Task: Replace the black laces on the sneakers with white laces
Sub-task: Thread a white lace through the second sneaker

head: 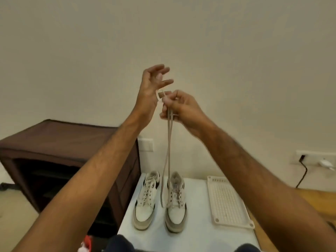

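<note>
Nearest, at six o'clock, are the person's knees in dark cloth and a red-and-white object (85,243) at seven, too cut off to name.

Beyond them the counter (198,239) carries two sneakers, toes toward the viewer. The left sneaker (146,200) is already laced in white. The right sneaker (176,202) has white lacing only in its lower eyelets, so by my reading it is the one in hand and the job is well along. No black laces show. A patch on its tongue is too blurred to read, and no brand or writing can be made out anywhere. At three o'clock from the sneakers lies a white perforated tray (227,201).

Farther off, a dark cabinet (60,142) stands at nine o'clock, with wall sockets (314,158) at three.

Raised against the wall, the right hand (183,110) pinches both strands of the white lace (168,151) between curled fingers, the strands running down to the right sneaker. The left hand (152,88) is just beside it, fingers spread and loose; a lace end lies by its palm, though I cannot tell whether it is gripped.

The lace should handle as light, limp and flat, prone to twisting and sliding through a slack pinch. Best held close behind the stiff tip for threading, with the sneaker steadied, since it is light enough to lift under a pull.
</note>
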### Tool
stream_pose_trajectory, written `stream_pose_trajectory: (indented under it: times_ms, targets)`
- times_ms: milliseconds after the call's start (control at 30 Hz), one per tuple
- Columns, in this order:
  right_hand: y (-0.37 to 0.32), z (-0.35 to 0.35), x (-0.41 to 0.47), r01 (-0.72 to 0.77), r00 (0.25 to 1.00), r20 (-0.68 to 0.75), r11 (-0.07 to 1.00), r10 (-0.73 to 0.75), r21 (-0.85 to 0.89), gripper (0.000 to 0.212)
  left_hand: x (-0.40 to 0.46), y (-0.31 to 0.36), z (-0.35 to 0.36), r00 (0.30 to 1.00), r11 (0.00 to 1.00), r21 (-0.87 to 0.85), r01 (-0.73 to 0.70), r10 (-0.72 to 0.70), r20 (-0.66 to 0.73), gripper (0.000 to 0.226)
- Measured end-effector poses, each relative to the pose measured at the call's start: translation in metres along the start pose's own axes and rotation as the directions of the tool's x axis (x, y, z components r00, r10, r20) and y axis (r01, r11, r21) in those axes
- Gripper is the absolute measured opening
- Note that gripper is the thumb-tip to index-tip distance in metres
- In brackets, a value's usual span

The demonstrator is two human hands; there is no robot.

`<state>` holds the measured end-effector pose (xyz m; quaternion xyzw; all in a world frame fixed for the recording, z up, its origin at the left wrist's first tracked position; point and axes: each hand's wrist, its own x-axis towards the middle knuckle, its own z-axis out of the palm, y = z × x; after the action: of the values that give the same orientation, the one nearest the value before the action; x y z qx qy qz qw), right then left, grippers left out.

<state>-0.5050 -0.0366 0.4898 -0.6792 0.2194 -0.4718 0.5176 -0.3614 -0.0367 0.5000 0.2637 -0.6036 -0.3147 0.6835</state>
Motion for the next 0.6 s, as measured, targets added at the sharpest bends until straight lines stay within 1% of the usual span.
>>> stream_pose_trajectory:
  times_ms: [33,67,100,133,167,200,267,300,333,400,467,533,567,600]
  targets:
    - [-0.001,-0.003,0.002,0.045,0.999,-0.015,0.999,-0.045,0.006,0.006,-0.01,-0.011,-0.004,0.998,0.995,-0.075,0.06,-0.058,0.032,0.049]
    - [0.001,-0.008,0.005,0.066,0.997,-0.038,0.997,-0.065,0.039,0.006,-0.02,-0.03,-0.008,0.987,0.982,-0.125,0.143,-0.132,0.096,0.066]
    - [-0.002,-0.013,0.008,0.099,0.993,-0.067,0.994,-0.096,0.047,0.007,-0.031,-0.046,-0.011,0.969,0.975,-0.114,0.192,-0.17,0.178,0.078]
    - [-0.004,-0.019,0.013,0.119,0.989,-0.092,0.991,-0.113,0.067,0.01,-0.044,-0.062,-0.011,0.939,0.964,-0.064,0.256,-0.233,0.252,0.083]
    - [-0.005,-0.024,0.017,0.129,0.986,-0.116,0.988,-0.119,0.085,0.012,-0.057,-0.075,-0.01,0.905,0.954,0.023,0.298,-0.29,0.311,0.08]
    - [-0.004,-0.029,0.02,0.134,0.984,-0.131,0.984,-0.119,0.119,0.015,-0.068,-0.087,-0.008,0.874,0.943,0.13,0.307,-0.333,0.354,0.069]
    - [0.002,-0.045,0.026,0.124,0.982,-0.159,0.984,-0.103,0.13,0.016,-0.089,-0.113,-0.006,0.83,0.916,0.312,0.252,-0.37,0.418,0.032]
    - [0.007,-0.052,0.027,0.112,0.979,-0.184,0.987,-0.089,0.116,0.015,-0.098,-0.126,-0.008,0.821,0.899,0.369,0.237,-0.388,0.419,0.02]
    - [0.013,-0.061,0.026,0.102,0.975,-0.211,0.988,-0.075,0.116,0.014,-0.107,-0.14,-0.014,0.815,0.875,0.417,0.246,-0.419,0.399,0.017]
    - [0.031,-0.082,0.024,0.07,0.948,-0.318,0.99,-0.027,0.125,0.013,-0.13,-0.173,-0.032,0.783,0.805,0.511,0.303,-0.515,0.348,0.018]
    - [0.05,-0.105,0.022,0.033,0.9,-0.435,0.993,0.02,0.114,0.015,-0.157,-0.204,-0.052,0.729,0.713,0.613,0.34,-0.612,0.307,0.022]
    - [0.074,-0.121,0.018,-0.034,0.853,-0.52,0.999,0.041,0.023,0.017,-0.178,-0.224,-0.067,0.708,0.647,0.664,0.375,-0.662,0.246,0.025]
    - [0.091,-0.128,0.015,-0.098,0.834,-0.55,0.993,0.049,-0.061,0.017,-0.186,-0.23,-0.07,0.718,0.637,0.651,0.413,-0.668,0.198,0.024]
    - [0.109,-0.131,0.012,-0.172,0.826,-0.561,0.972,0.053,-0.162,0.017,-0.189,-0.234,-0.071,0.751,0.648,0.618,0.445,-0.646,0.137,0.024]
